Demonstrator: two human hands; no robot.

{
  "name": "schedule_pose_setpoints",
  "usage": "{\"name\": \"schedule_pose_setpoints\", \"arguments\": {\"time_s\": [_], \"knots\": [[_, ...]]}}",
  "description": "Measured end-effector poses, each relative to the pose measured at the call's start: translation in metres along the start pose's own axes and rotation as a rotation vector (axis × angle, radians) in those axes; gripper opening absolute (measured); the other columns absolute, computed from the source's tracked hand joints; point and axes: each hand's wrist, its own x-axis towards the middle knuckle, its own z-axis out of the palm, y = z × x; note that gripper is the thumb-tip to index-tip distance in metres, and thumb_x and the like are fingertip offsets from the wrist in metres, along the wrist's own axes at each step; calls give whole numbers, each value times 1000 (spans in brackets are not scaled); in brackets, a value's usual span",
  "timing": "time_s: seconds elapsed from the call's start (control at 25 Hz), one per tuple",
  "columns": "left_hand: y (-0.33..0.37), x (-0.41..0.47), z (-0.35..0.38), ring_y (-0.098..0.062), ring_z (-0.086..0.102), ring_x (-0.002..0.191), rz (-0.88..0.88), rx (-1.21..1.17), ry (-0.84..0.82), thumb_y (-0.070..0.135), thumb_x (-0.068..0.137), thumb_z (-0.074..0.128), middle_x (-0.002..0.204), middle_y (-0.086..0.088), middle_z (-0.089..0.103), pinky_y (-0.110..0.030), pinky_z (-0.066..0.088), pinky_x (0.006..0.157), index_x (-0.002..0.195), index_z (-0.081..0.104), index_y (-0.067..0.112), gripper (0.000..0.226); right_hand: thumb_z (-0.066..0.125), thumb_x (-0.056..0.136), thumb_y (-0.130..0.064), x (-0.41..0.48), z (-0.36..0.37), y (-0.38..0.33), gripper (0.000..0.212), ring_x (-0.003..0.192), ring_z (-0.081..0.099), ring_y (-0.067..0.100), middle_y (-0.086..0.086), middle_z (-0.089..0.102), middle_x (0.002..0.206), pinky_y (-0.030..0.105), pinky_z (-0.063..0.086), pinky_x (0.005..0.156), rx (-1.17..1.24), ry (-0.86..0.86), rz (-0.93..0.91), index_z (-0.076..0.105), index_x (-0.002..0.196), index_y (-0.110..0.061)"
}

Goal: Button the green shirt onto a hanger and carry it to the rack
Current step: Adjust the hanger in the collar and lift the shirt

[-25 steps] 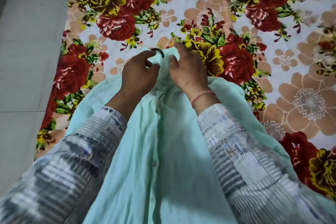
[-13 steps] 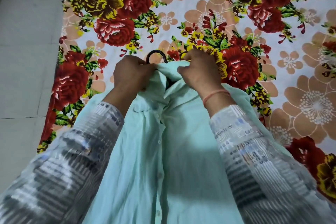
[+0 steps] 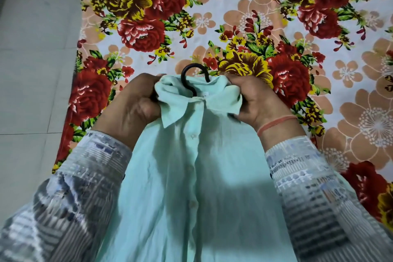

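A pale mint-green shirt [image 3: 191,187] hangs down in front of me, its front placket buttoned and several small buttons showing down the middle. A black hanger hook [image 3: 188,76] pokes up out of the collar; the hanger's body is hidden inside the shirt. My left hand [image 3: 131,104] grips the collar and shoulder on the left side. On the right side my right hand [image 3: 253,100], with an orange thread round its wrist, grips the collar the same way.
Under the shirt lies a bed with a floral sheet [image 3: 234,17] of red and yellow roses. Grey floor tiles [image 3: 36,70] run along the left of the bed. No rack is in view.
The shirt has been lifted and drawn toward me. My hands have spread apart along the collar, and the hanger hook and flattened collar now show plainly between them.
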Motion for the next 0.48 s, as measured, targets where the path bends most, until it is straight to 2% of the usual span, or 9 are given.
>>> {"name": "schedule_pose_setpoints", "arguments": {"time_s": [0.08,0.12,0.16,0.2,0.24,0.28,0.36,0.4,0.48], "knots": [[-8,5,-17,1,75,89,25,-22,-133,10,96,57,112,5,78,-19,62,72,140,67,4,45,52,111,-22,0,-10,1,26,77,79,30,18,78,102,38,66,60,8,15,-3,67,129,-9],[-15,9,-18,-8,77,99,-10,-86,-145,7,97,58,120,5,79,-27,65,82,144,67,13,48,56,109,-19,0,-16,2,20,78,77,28,14,77,102,36,65,61,-42,63,-43,66,127,-14],[-20,7,-14,-19,79,99,-18,-134,-114,6,101,57,122,-4,80,-35,66,84,143,68,13,44,61,107,-16,3,-23,3,19,80,75,25,11,76,104,33,64,62,-161,152,-116,65,125,-19],[-27,10,-12,-26,78,91,-26,-73,55,4,103,56,119,-12,80,-39,66,78,137,70,14,38,65,104,-11,5,-29,5,24,83,73,23,9,76,107,30,62,62,-318,249,-192,65,124,-23],[-32,13,-7,-29,76,86,7,126,235,2,101,58,116,-16,79,-38,65,71,127,72,17,33,67,101,-8,8,-37,8,30,86,71,22,8,76,111,27,59,62,-497,334,-257,65,125,-26],[-36,13,-8,-29,74,88,92,464,336,1,96,63,115,-14,78,-34,60,68,120,74,20,33,66,100,-6,11,-42,12,33,91,71,23,8,75,115,27,59,65,-664,388,-297,66,125,-27],[-44,7,-11,-29,71,104,273,1014,399,4,85,70,119,-4,76,-31,54,76,119,77,25,41,66,98,-12,15,-48,21,30,103,72,28,10,75,120,38,63,83,-969,462,-346,70,124,-26],[-43,8,-11,-29,70,110,345,1125,406,6,82,70,123,-1,76,-31,53,83,123,77,26,46,68,98,-18,17,-49,24,27,108,72,31,11,75,120,44,63,91,-1100,504,-374,73,123,-24],[-34,13,-2,-29,69,117,452,1087,386,16,84,66,129,-1,75,-36,54,97,135,71,23,52,70,98,-26,20,-48,24,23,113,71,32,10,76,122,44,59,98,-1212,563,-445,76,119,-18]]}}
